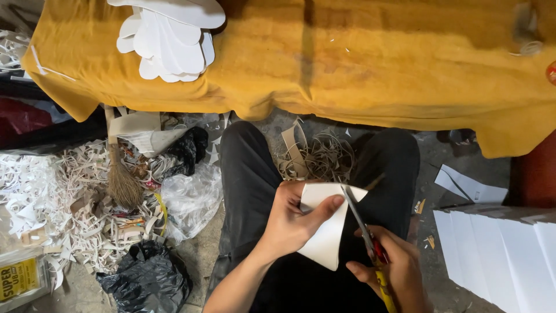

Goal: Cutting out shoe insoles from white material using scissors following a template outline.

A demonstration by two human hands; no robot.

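Only one real package: flat clear packet (20, 278) with yellow label, dark print, lying at 8 o'clock, bottom left corner, beside paper scraps. Clear plastic bag (191, 200) crumpled at 9 o'clock near middle, black plastic bags (147, 278) at 7 o'clock and (188, 148) at 10. No signs, no screens.
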